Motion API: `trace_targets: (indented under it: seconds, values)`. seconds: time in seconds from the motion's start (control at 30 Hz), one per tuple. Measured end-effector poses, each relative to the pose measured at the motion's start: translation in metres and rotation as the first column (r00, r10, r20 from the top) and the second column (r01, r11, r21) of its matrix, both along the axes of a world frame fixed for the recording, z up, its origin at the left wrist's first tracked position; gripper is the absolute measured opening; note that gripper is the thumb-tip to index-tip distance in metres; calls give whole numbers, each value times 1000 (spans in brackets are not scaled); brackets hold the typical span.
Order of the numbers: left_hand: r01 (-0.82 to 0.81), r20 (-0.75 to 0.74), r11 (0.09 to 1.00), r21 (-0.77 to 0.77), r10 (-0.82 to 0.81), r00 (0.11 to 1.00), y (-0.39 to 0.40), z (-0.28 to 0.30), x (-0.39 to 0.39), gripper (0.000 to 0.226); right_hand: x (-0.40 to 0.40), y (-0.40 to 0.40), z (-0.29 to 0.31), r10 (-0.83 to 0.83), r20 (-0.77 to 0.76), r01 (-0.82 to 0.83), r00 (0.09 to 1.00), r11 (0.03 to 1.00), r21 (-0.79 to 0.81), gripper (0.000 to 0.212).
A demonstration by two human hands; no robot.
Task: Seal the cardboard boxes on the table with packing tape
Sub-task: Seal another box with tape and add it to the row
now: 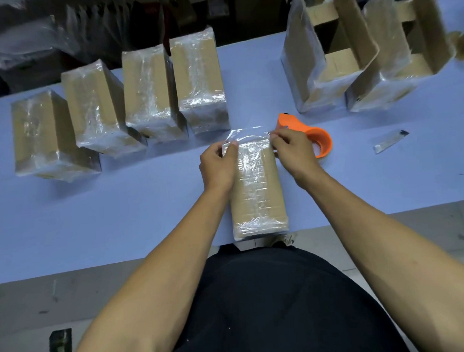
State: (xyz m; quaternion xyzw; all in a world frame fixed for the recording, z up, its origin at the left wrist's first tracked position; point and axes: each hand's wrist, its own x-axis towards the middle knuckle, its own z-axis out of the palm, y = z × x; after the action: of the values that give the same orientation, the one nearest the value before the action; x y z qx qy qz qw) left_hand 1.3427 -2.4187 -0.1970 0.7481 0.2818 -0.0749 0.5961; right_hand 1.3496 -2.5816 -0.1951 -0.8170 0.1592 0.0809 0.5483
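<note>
In the head view, a cardboard box (257, 190) lies lengthwise at the near edge of the pale blue surface (121, 206), already glossy with clear tape. At its far end, the left hand (218, 164) and right hand (294, 152) each pinch a side of a loose strip of clear tape (246, 134). Just beyond the right hand sits an orange tape dispenser (307, 136). Four wrapped boxes (143, 92) stand in a row to the left; two open boxes (358, 47) stand far right.
</note>
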Motion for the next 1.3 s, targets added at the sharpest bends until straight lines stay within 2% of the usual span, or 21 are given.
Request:
trace_targets:
  seconds: [0.07,0.17,0.23,0.3,0.4,0.53,0.63,0.77,0.87,0.9,0.97,1.0,1.13,1.23,1.3]
  values:
    - [-15,-9,1000,-15,15,1000,-2,1,-1,27,-5,10,1,-16,10,16,1000,1000,12,19]
    - [-65,-27,992,-109,63,998,0,6,-5,12,-6,19,2,-47,39,48,998,999,-7,18]
    - [-55,-3,984,-168,55,998,-1,14,-9,12,-2,22,8,-14,59,16,998,999,-41,20]
    - [-44,67,979,-200,59,996,-2,25,-8,13,1,23,19,-1,140,8,990,999,-50,20]
    - [-48,227,975,-218,99,969,-5,49,5,15,9,25,45,-97,280,91,955,995,36,17]
    - [31,398,982,-187,47,916,-4,69,19,20,14,27,69,-203,328,176,923,978,110,15]
    - [-8,365,983,-184,76,928,-7,63,12,18,9,28,68,-195,315,179,929,981,79,18]
    - [-170,316,977,-128,203,927,-14,58,5,15,4,41,66,-205,326,224,923,974,-21,27]
    - [-199,286,970,-143,233,930,-18,66,14,28,6,49,70,-213,313,258,926,960,-111,13]
    - [-190,270,972,-140,222,937,-20,68,17,31,7,51,71,-234,264,269,935,957,-104,20]
    - [-166,212,977,-136,192,958,-24,72,17,34,9,51,73,-264,154,271,952,962,-25,47]
    - [-146,186,980,-134,170,968,-24,73,15,36,11,52,73,-249,120,253,961,967,-21,51]
    - [-147,142,977,-158,169,975,-21,72,21,37,14,55,75,-247,106,255,963,964,-76,40]
    - [-220,117,942,-253,255,960,-19,72,30,38,15,54,77,-273,143,298,951,932,-207,30]
    - [-196,128,950,-245,232,964,-17,71,34,34,21,52,77,-244,173,282,954,928,-244,24]
